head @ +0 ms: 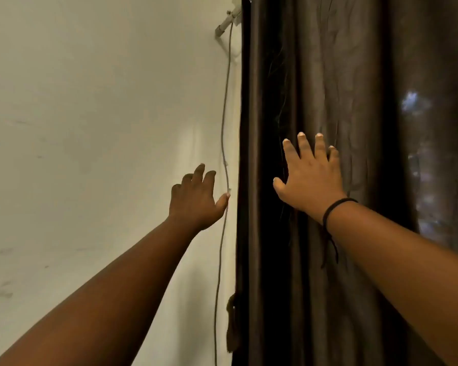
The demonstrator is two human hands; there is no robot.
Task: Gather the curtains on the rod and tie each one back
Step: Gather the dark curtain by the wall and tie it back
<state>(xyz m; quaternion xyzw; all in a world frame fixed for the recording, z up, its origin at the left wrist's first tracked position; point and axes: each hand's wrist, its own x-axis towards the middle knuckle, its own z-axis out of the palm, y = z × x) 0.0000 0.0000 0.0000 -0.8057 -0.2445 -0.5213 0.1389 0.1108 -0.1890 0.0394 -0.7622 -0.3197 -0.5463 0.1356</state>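
Observation:
A dark brown curtain (pixel 328 88) hangs in vertical folds over the right half of the view. My right hand (pixel 311 178), with a black cord on its wrist, lies flat on the curtain with fingers spread. My left hand (pixel 196 199) is raised in front of the pale wall just left of the curtain's edge, fingers apart and holding nothing, its thumb beside a thin cable. A dark tie-back (pixel 232 323) hangs at the curtain's left edge, low down. The rod itself is out of view.
A thin grey cable (pixel 224 133) runs down the cream wall (pixel 90 128) from a white bracket (pixel 226 23) at the top. At the far right, daylight shows through thinner fabric (pixel 418 159).

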